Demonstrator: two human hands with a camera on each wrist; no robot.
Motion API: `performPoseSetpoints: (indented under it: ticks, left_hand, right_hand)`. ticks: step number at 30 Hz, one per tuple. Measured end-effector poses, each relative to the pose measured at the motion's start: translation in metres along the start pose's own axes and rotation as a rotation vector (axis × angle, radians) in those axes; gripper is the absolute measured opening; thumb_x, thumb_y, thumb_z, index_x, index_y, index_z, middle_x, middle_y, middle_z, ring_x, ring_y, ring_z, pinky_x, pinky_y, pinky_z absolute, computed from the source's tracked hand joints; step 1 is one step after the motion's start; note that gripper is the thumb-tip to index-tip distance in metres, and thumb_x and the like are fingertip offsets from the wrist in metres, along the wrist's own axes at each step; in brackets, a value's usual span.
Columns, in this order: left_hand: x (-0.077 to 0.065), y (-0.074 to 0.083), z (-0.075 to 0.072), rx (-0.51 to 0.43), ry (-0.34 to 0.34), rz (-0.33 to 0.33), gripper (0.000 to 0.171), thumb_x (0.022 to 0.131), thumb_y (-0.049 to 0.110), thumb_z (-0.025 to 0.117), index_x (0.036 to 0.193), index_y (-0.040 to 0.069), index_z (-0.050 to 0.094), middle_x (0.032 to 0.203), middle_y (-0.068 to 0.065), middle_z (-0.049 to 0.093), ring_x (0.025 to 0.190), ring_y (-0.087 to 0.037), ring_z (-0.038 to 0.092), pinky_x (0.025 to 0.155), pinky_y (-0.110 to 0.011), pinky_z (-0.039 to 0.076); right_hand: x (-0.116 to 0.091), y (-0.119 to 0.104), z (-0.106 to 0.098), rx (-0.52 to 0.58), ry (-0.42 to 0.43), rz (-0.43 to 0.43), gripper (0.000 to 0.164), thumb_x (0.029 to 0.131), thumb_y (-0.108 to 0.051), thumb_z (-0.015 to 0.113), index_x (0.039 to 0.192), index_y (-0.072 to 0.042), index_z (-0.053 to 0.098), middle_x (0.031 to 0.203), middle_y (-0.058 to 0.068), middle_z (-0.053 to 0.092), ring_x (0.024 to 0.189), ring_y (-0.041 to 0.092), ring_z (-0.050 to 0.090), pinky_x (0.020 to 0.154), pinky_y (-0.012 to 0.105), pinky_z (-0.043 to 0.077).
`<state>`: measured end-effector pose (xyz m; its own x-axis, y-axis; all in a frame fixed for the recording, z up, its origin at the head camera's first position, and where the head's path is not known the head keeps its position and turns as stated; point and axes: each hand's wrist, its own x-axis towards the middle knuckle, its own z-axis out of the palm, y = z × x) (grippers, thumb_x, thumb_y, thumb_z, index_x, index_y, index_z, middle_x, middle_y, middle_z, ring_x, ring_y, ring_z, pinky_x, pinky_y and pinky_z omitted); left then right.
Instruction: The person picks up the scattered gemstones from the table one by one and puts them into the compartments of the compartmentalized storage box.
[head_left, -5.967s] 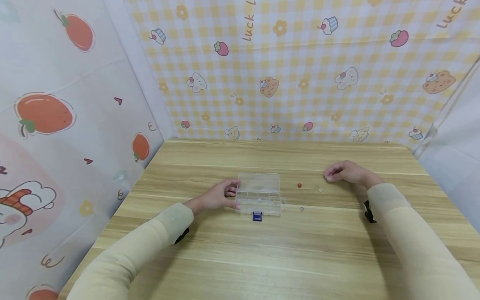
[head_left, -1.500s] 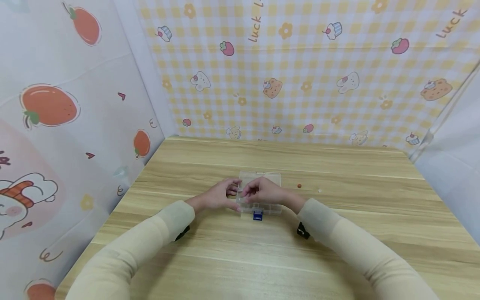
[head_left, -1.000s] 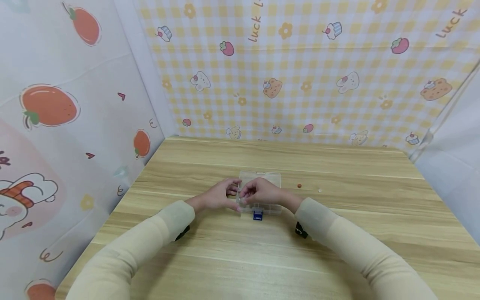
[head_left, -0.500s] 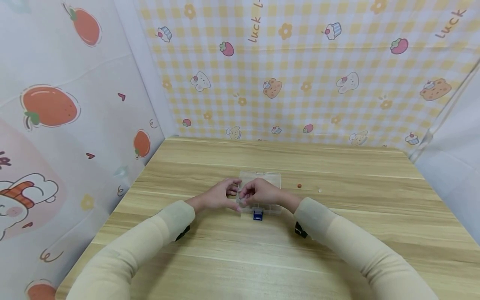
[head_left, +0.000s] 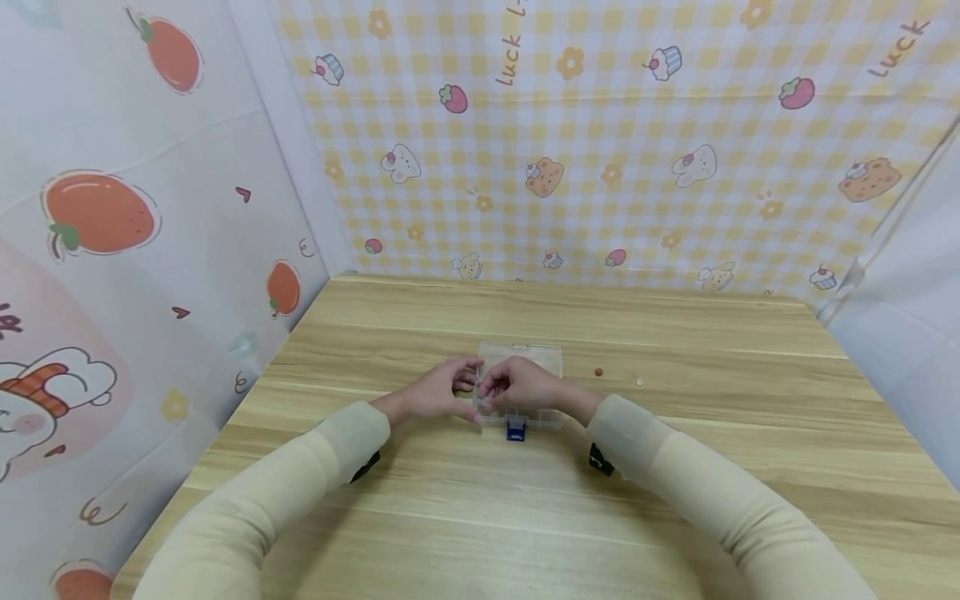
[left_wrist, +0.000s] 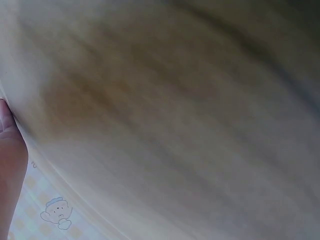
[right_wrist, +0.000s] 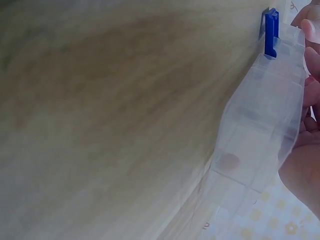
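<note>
A clear plastic compartment box [head_left: 536,358] lies on the table with its lid laid back. My left hand [head_left: 435,392] holds the box at its left side, fingers toward the back and thumb at the front corner. My right hand [head_left: 528,383] is over the left compartments, thumb and fingertips pinched together on what looks like a small clear round piece [head_left: 486,405], mostly hidden by the fingers. The right wrist view shows the box's translucent side [right_wrist: 255,115] and a blue latch [right_wrist: 270,32]. The left wrist view shows mostly blurred tabletop.
To the right of the box lie a small reddish-brown bead [head_left: 598,372] and a small whitish bead [head_left: 640,382]. The wooden table [head_left: 480,517] meets a checked cloth backdrop [head_left: 480,225] behind and a printed cloth at the left.
My right hand has come left from the table's right side to the box. The clear round piece that lay right of the box is gone from there. Over the last second both hands stay nearly still.
</note>
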<state>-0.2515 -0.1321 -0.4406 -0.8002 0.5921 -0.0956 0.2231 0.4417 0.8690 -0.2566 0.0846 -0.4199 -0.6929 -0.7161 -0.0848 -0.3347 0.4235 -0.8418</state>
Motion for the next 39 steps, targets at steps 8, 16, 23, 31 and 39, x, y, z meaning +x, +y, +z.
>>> performPoseSetpoints:
  ticks: [8,16,23,31,39]
  left_hand:
    - [0.001,-0.001,0.0,-0.001,0.001,-0.006,0.098,0.072,0.017,0.088,0.149,0.004,0.03,0.14,-0.009,0.039,0.122,-0.022,0.048,0.102,-0.028,0.042]
    - [0.0,0.0,0.0,-0.005,0.004,-0.009,0.098,0.072,0.018,0.088,0.15,0.006,0.03,0.141,-0.009,0.039,0.123,-0.023,0.047,0.104,-0.03,0.042]
    - [-0.001,0.001,0.001,-0.016,0.004,-0.007,0.097,0.073,0.017,0.088,0.149,0.004,0.03,0.139,-0.011,0.041,0.122,-0.025,0.047,0.104,-0.033,0.042]
    - [0.001,0.001,0.001,-0.012,0.017,-0.022,0.097,0.07,0.013,0.089,0.148,0.004,0.033,0.136,-0.008,0.042,0.12,-0.021,0.049,0.102,-0.028,0.042]
    - [0.0,0.004,0.002,-0.023,0.011,0.001,0.095,0.071,0.01,0.088,0.148,0.0,0.031,0.139,-0.011,0.041,0.121,-0.025,0.048,0.104,-0.031,0.042]
  right_hand:
    - [-0.001,-0.001,0.0,0.006,0.006,-0.006,0.013,0.084,0.002,0.073,0.096,-0.002,0.071,0.084,0.003,0.067,0.076,0.012,0.059,0.069,0.025,0.053]
    - [-0.001,-0.003,-0.002,-0.002,0.01,0.006,0.014,0.084,0.002,0.073,0.097,-0.004,0.072,0.085,-0.001,0.067,0.079,0.013,0.061,0.072,0.026,0.054]
    - [-0.006,-0.006,-0.011,0.002,0.045,0.011,0.016,0.083,0.0,0.074,0.099,-0.001,0.072,0.088,0.0,0.068,0.082,0.014,0.061,0.074,0.026,0.053]
    - [-0.019,-0.004,-0.028,0.072,0.059,0.064,0.017,0.087,-0.004,0.072,0.104,0.001,0.069,0.088,0.005,0.065,0.077,0.016,0.058,0.065,0.033,0.053]
    - [-0.039,-0.001,-0.049,0.137,0.079,0.059,0.025,0.085,-0.004,0.073,0.107,0.007,0.066,0.088,0.008,0.064,0.077,0.018,0.056,0.064,0.035,0.052]
